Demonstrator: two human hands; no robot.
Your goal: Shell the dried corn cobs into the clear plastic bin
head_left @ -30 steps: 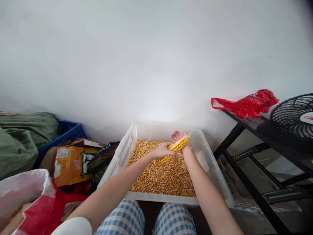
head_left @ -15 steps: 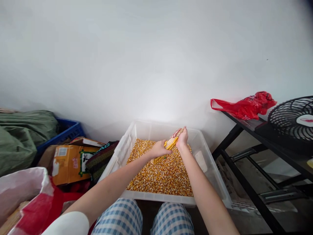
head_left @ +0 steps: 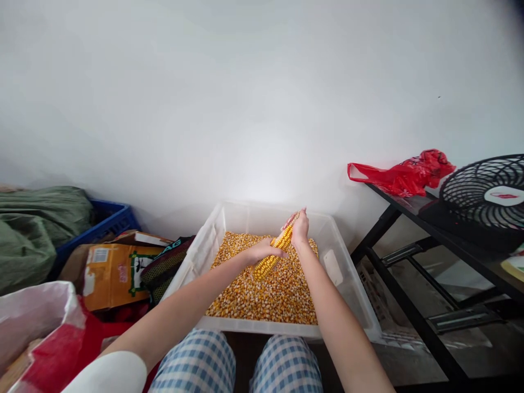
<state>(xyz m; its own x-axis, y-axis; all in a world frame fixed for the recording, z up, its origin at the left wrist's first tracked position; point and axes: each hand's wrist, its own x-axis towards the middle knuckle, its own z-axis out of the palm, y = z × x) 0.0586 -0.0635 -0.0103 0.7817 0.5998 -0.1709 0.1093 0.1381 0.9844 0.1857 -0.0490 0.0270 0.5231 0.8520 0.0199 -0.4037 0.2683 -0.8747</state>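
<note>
A yellow corn cob slants between my two hands above a translucent plastic bin. My left hand is closed around its middle, the thumb lying across the kernels. Near the cob's upper tip, my right hand grips it with the fingers behind. Rows of kernels cover the side facing me, and a paler strip shows along the upper edge near my left hand. Loose corn kernels fill the lower part of the bin.
At right, a black table bears a red plastic bag and a black fan. On the left are a blue crate, an orange cardboard box, a dark mesh bag and a red-and-white sack. A white wall stands behind.
The cob has turned in my hands, so its fully kernelled side and lower end now show instead of the bare pale patch. The view has shifted slightly.
</note>
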